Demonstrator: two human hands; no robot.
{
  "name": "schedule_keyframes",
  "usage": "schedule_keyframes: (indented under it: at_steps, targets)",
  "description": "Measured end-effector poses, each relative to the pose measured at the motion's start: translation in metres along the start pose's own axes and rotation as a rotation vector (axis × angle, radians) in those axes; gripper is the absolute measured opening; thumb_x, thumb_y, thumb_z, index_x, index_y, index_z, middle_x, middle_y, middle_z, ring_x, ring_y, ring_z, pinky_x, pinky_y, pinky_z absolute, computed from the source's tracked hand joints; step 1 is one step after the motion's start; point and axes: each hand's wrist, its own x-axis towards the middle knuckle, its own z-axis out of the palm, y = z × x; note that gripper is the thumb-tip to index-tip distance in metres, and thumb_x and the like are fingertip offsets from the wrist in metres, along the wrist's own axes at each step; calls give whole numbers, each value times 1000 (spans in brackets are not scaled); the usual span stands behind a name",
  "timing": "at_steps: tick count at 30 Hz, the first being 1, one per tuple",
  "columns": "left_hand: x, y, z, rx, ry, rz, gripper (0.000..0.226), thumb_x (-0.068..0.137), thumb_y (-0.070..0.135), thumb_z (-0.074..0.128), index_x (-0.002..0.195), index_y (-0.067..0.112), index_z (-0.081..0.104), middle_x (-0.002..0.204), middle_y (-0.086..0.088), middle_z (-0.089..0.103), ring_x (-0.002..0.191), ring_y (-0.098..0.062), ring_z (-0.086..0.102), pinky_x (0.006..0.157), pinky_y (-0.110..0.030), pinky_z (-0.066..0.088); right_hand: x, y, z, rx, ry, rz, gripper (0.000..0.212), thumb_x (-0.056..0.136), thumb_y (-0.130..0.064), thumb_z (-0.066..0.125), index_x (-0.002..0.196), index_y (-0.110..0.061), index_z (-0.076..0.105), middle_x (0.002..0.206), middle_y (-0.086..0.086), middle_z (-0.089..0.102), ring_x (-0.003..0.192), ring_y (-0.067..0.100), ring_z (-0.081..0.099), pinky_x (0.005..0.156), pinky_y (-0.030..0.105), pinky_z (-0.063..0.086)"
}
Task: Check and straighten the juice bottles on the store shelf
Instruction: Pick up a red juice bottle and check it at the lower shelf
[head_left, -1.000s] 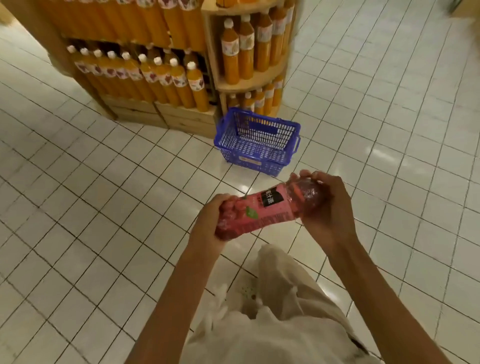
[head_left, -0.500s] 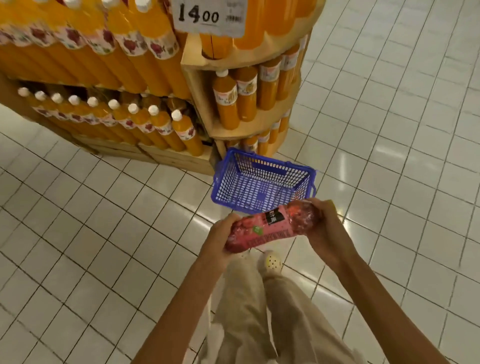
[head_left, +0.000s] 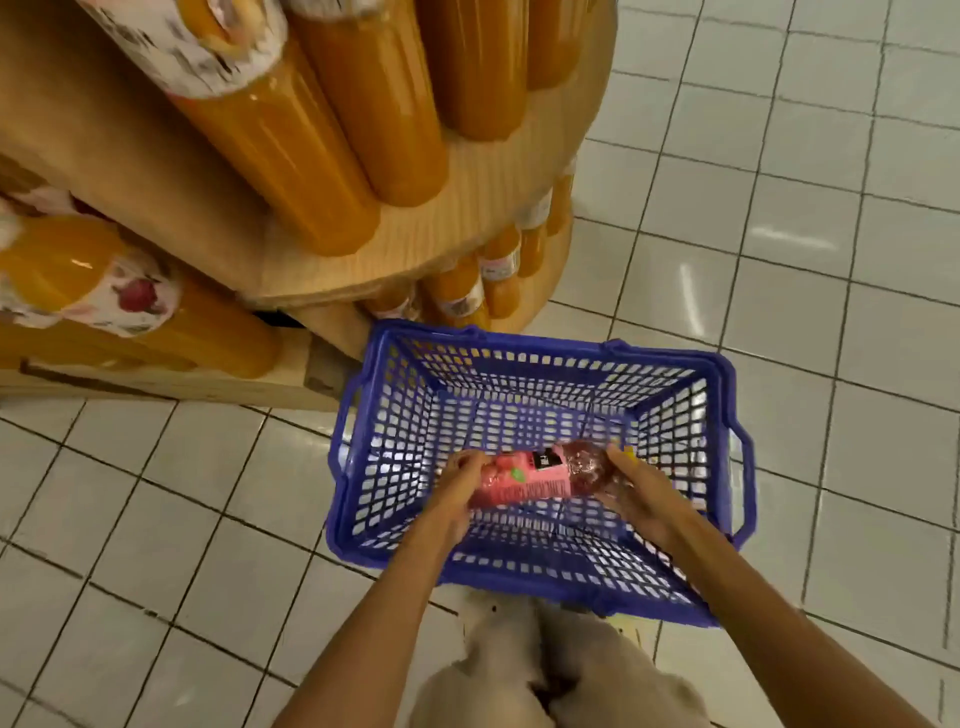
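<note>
A red juice bottle (head_left: 540, 475) with a pink label lies sideways between my two hands, low inside a blue plastic basket (head_left: 727, 405) on the floor. My left hand (head_left: 457, 488) grips its base end. Its neck end is held by my right hand (head_left: 636, 491); the cap is hidden by the fingers. Tall orange juice bottles (head_left: 332, 119) stand on the round wooden shelf (head_left: 467, 218) just above and behind the basket, and more orange bottles (head_left: 104, 291) fill the lower tier at left.
The wooden display stand fills the upper left, its rounded end overhanging the basket's far rim. White tiled floor (head_left: 779, 208) spreads to the right and in the near left. My light trousers (head_left: 561, 675) show at the bottom edge.
I have moved close to the stand and leaned over the basket. Both hands have carried the red bottle forward and down from in front of the basket to inside it.
</note>
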Motion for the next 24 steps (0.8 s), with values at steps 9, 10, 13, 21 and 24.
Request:
schedule_keyframes:
  at_steps: [9,10,13,21,24]
  targets:
    - [173,-70,29,28,21,-117,23,94,6,54,72,12,57,43,5,62,35,-5,58,34,-17,46,189,71,-33,-31,157,208,12,95,-10,57,104,-3,57,80,15,60,68,23,55,48,24,53]
    - [180,-73,31,17,49,-106,26,96,8,53,71,13,60,44,6,63,33,-4,57,32,-16,44,196,71,-31,-45,163,194,14,94,-9,57,106,-2,57,87,16,59,66,24,56,43,23,51]
    - [188,-68,38,31,122,-90,19,98,14,51,92,8,69,85,-9,70,33,-4,56,33,-18,44,207,66,-27,-156,214,158,22,92,-11,63,110,-1,56,86,14,60,52,19,60,36,20,48]
    - [118,-31,27,90,95,-164,40,99,22,49,135,5,43,139,-17,47,121,-26,51,95,-44,43,149,52,-32,-140,176,221,52,95,-27,59,136,0,44,129,15,53,104,26,55,78,33,50]
    - [25,1,16,167,85,-115,14,97,9,50,109,7,57,117,-14,56,104,-23,51,90,-38,42,52,16,-25,-105,87,132,28,97,-23,55,118,-5,56,111,13,57,92,24,58,91,37,49]
